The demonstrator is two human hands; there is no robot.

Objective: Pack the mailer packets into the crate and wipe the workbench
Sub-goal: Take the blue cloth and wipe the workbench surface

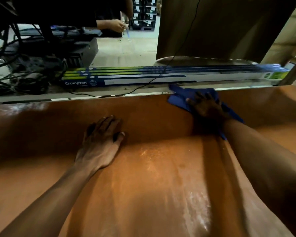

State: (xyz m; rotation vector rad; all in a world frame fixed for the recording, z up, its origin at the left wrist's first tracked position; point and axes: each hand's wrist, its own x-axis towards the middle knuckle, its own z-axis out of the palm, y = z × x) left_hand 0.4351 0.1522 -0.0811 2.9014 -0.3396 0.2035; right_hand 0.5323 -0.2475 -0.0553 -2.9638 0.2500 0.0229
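Note:
The brown workbench (pixel 152 177) fills the lower part of the view, with pale streaks near its middle. My right hand (pixel 206 106) presses flat on a blue cloth (pixel 179 98) at the bench's far edge, right of centre. My left hand (pixel 102 139) rests flat on the bench surface, fingers straight, holding nothing. No mailer packets or crate are in view.
Long blue and green tube-light boxes (pixel 143 77) lie just beyond the far edge. A black cable (pixel 161 74) crosses them. Tangled cables and dark equipment (pixel 32 62) sit at the far left. Another person's hand (pixel 114 25) shows at the back. Large cardboard sheets (pixel 229 28) stand at the far right.

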